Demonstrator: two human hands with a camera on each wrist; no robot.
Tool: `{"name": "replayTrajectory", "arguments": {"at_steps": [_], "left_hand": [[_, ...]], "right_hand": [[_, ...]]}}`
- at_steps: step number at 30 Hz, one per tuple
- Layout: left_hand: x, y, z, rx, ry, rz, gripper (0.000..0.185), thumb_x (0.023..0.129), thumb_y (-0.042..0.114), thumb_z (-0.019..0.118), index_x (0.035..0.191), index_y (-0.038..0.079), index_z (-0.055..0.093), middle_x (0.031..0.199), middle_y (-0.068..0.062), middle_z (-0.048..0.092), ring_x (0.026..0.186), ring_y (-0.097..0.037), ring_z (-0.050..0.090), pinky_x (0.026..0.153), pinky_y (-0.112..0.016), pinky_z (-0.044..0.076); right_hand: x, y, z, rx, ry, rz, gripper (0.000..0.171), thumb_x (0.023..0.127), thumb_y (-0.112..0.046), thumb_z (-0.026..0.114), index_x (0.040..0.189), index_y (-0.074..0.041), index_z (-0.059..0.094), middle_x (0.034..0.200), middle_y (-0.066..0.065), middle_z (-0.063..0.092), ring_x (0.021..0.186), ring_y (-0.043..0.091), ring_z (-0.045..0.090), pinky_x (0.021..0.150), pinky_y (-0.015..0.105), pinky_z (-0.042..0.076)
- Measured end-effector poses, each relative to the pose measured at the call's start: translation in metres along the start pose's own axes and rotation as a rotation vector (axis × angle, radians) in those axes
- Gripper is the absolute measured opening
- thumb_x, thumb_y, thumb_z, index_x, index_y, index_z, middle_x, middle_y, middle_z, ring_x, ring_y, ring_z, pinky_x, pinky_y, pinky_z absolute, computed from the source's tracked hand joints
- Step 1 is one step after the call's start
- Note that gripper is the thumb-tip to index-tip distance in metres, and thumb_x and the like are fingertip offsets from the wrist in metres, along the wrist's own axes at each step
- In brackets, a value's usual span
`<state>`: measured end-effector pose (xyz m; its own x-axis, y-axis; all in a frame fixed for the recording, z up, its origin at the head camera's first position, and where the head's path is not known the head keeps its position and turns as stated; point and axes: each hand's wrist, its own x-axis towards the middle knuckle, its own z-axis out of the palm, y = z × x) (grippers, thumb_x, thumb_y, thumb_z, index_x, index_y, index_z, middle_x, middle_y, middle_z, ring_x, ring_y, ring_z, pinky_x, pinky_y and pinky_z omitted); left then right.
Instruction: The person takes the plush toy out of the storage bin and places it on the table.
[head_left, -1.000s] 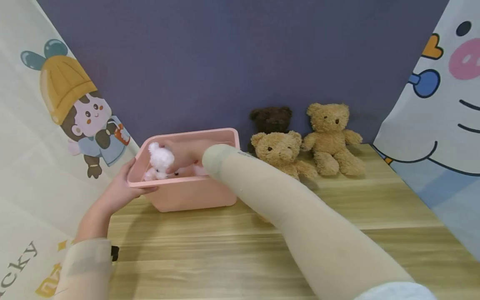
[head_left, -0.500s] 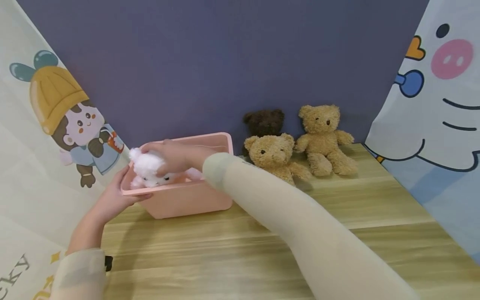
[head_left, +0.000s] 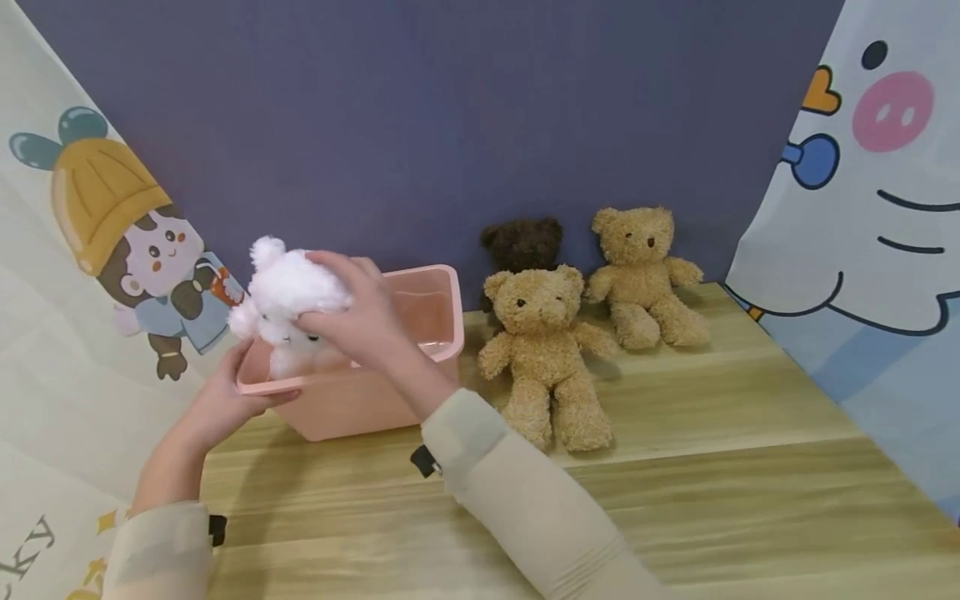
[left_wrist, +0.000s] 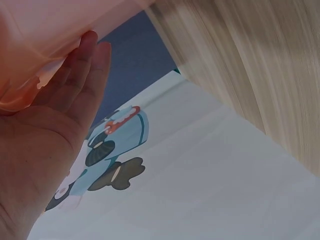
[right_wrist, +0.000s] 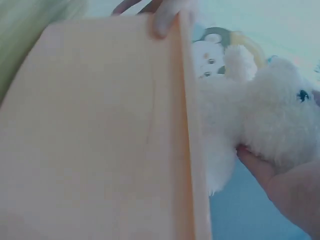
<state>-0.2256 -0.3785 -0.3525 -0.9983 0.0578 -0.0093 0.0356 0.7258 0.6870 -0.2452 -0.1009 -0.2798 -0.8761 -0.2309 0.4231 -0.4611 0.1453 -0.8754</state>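
Note:
My right hand (head_left: 358,312) grips a fluffy white teddy bear (head_left: 288,283) by the head, thumb on the near side and fingers over the top. The bear's head is above the rim of the pink bin (head_left: 337,412), its lower body still inside. In the right wrist view the thumb side of the right hand (right_wrist: 297,195) presses under the bear's head (right_wrist: 280,120). My left hand (head_left: 225,400) holds the bin's left end, thumb at the rim and fingers beneath it. From the left wrist camera, the fingers of the left hand (left_wrist: 75,95) lie along the bin's outer wall.
Right of the bin, a tan teddy bear (head_left: 546,333) sits on the wooden table (head_left: 712,500). Behind it is a dark brown bear (head_left: 525,242), partly hidden, and a second tan bear (head_left: 639,275) sits further right. A dark blue wall (head_left: 450,125) stands behind, with printed sheets at both sides.
My right hand has drawn the white bear up from inside the bin, raising its head over the rim. My left hand has kept its hold. The near tan bear is now uncovered by my arm.

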Motion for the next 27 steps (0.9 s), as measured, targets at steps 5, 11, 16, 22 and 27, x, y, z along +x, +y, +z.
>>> {"name": "replayTrajectory", "arguments": {"at_steps": [5,11,16,22,27], "left_hand": [[-0.003,-0.001,0.000,-0.008,0.011,0.007,0.126,0.091,0.039,0.085,0.172,0.014,-0.008,0.174,-0.031,0.015,0.153,-0.055,0.027,0.113,-0.076,0.035],[-0.002,0.000,-0.001,0.017,0.023,0.027,0.128,0.091,0.039,0.085,0.171,0.013,-0.013,0.175,-0.032,0.011,0.155,-0.059,0.023,0.114,-0.080,0.030],[-0.001,-0.001,-0.001,0.031,0.019,0.016,0.129,0.092,0.040,0.085,0.171,0.011,-0.013,0.173,-0.035,0.012,0.152,-0.058,0.029,0.109,-0.069,0.044],[0.001,0.000,0.000,0.018,0.029,0.027,0.130,0.090,0.037,0.087,0.171,0.011,-0.011,0.170,-0.036,0.023,0.143,-0.051,0.041,0.091,-0.032,0.053],[0.003,0.000,0.000,0.047,0.044,0.052,0.126,0.091,0.038,0.086,0.172,0.009,-0.006,0.168,-0.034,0.028,0.143,-0.050,0.043,0.090,-0.026,0.044]], "right_hand": [[-0.030,0.003,-0.008,0.178,0.115,0.042,0.075,0.078,-0.014,0.093,0.142,-0.042,0.065,0.143,-0.011,0.058,0.124,0.010,0.057,0.100,0.033,0.054],[-0.058,0.004,-0.023,0.319,0.225,-0.025,0.078,0.076,-0.005,0.092,0.143,-0.036,0.066,0.145,-0.008,0.057,0.132,0.015,0.056,0.108,0.038,0.054],[-0.072,0.006,-0.041,0.393,0.272,-0.147,0.080,0.074,0.005,0.090,0.145,-0.021,0.065,0.146,0.002,0.059,0.136,0.023,0.056,0.109,0.041,0.056],[-0.081,0.012,-0.071,0.501,0.326,-0.212,0.080,0.078,0.008,0.085,0.150,-0.011,0.057,0.150,0.009,0.057,0.135,0.028,0.057,0.109,0.045,0.056],[-0.089,0.014,-0.094,0.569,0.381,-0.210,0.076,0.082,0.003,0.080,0.152,-0.012,0.055,0.149,0.010,0.058,0.131,0.027,0.059,0.105,0.042,0.058]]}}
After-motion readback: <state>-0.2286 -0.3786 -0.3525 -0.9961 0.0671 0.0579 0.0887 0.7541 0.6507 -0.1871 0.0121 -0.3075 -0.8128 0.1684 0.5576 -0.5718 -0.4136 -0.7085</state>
